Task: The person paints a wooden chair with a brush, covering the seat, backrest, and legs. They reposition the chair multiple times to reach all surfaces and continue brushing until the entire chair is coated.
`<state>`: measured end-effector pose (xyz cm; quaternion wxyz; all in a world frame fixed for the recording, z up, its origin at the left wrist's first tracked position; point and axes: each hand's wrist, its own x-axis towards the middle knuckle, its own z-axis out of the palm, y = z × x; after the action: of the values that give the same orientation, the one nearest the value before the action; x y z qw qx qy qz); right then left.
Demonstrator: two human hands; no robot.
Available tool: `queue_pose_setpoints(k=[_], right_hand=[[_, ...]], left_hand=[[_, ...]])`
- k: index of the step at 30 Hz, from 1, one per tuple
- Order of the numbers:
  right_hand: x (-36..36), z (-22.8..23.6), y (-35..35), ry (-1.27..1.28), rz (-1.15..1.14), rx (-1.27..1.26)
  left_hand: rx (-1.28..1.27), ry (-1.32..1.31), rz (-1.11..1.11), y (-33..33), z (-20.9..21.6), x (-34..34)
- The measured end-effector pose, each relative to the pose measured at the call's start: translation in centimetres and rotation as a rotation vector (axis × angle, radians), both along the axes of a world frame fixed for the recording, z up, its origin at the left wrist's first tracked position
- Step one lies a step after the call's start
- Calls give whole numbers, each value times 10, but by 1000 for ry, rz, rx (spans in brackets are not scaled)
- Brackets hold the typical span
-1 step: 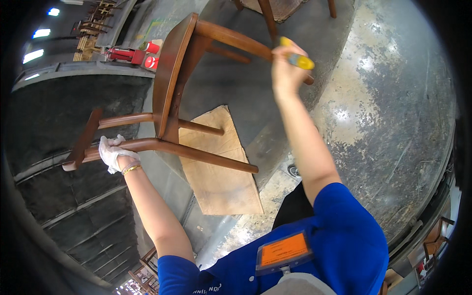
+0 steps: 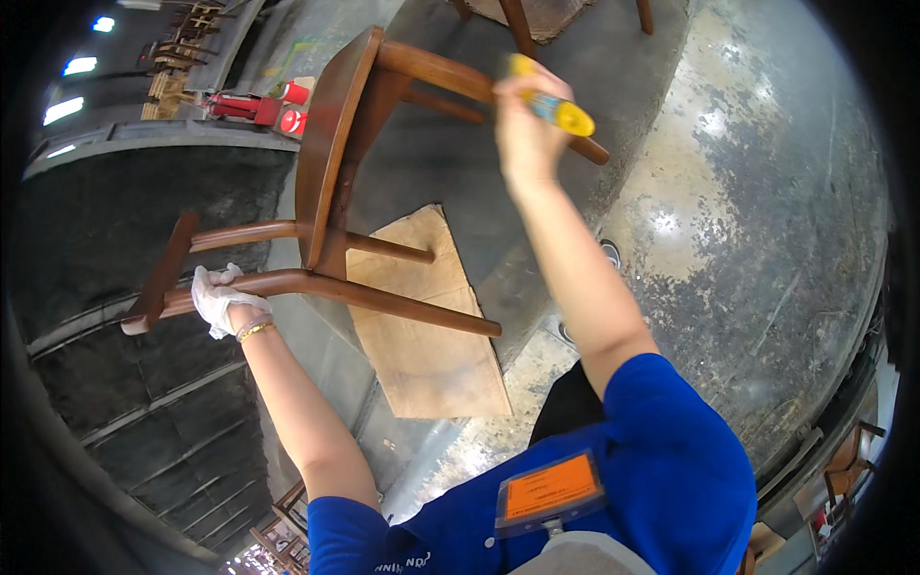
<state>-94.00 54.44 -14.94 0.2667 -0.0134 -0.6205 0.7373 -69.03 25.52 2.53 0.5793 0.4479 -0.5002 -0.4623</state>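
Observation:
A brown wooden chair is tipped over in front of me, its seat on edge, legs pointing right and its backrest at the left. My left hand, in a thin white glove, is closed around the chair's near back post. At the upper right, my bare right hand is closed on a yellow and blue handheld tool; blur and the fingers hide its exact kind. That hand is at the chair's far leg, covering part of it. I cannot tell whether the tool touches the wood.
A flat cardboard sheet lies under the chair's legs. Another piece of furniture with wooden legs stands beyond. Red equipment and stacked wooden frames are at the far left. Worn concrete floor stretches along the right.
My right hand has moved left along the chair's far leg with the yellow and blue tool, baring the leg's end. My left hand keeps its hold on the post.

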Motion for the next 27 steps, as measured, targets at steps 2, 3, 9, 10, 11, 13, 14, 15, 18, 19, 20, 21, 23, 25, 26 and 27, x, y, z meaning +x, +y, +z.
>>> queue_pose_setpoints(k=[2,3,9,10,11,13,14,15,18,19,20,21,23,25,26,27], right_hand=[[-2,39,-37,76,285,-293],[-10,47,-43,173,541,-473],[-42,-101,98,-554,299,-796],[-42,-141,128,-629,190,-695],[-46,-180,154,-731,86,-528],[-55,-245,188,-642,0,-432],[-61,-269,201,-702,-29,-323],[-71,-285,211,-737,-40,-223],[-96,-295,238,-639,43,-577],[-104,-287,247,-625,120,-184],[-109,-275,260,-663,136,195],[-111,-261,273,-745,152,579],[-116,-229,301,-592,107,964],[-113,-200,330,-554,135,991],[-111,-189,346,-639,179,1043],[-108,-180,361,-734,196,1110]], left_hand=[[-20,-41,40,7,0,-4],[-32,-31,0,8,-1,-10],[8,136,-156,18,-1,-5],[19,153,-188,19,-4,0],[95,255,-300,20,-5,5],[217,496,-564,17,-7,12],[199,443,-556,14,-8,13],[157,360,-506,11,-8,12],[79,202,-277,11,-5,7],[23,144,-174,18,-6,3],[-20,126,-152,31,-5,5],[-60,123,-153,50,-8,9],[-126,50,87,106,-22,14],[-206,91,224,165,-38,8],[-160,135,303,187,-43,1],[-53,171,412,210,-47,-6]])
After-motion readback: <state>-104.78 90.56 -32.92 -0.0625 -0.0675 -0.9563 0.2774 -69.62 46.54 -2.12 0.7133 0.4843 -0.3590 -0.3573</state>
